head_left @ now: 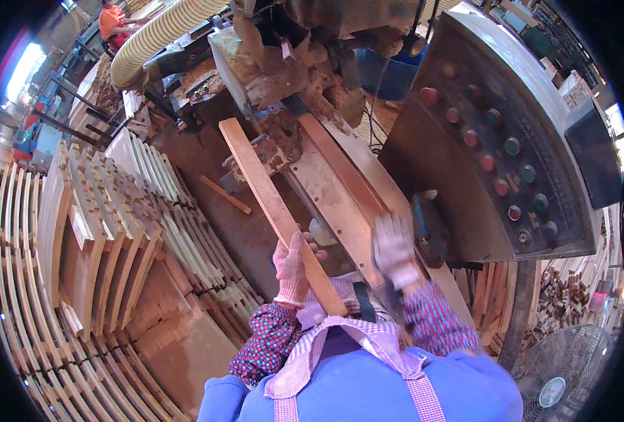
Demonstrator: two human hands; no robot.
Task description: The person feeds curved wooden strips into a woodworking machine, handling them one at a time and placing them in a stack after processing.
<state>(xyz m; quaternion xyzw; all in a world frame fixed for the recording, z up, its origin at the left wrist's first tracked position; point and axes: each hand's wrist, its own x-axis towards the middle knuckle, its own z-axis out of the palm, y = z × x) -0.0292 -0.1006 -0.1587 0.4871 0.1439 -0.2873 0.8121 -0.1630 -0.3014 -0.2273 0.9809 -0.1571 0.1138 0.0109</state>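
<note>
My left hand (292,264), in a pale pink knit glove, is closed around a long wooden strip (266,190) held slantwise beside the machine. Its near end reaches back to my apron (368,336). My right hand (395,250), in a similar glove and a little blurred, lies with fingers stretched out at the near end of a reddish wooden bar (343,169). That bar rests lengthwise on the machine's narrow bed (336,200), its far end running up to the dusty machine head (269,77). Whether my right palm presses on the bar is hidden.
Curved wooden pieces (108,239) stand stacked at left. A control panel (495,155) with coloured buttons rises at right, above a fan (569,373). A ribbed hose (164,39) crosses the upper left. Another person (115,28) works far behind. A short offcut (226,194) lies below.
</note>
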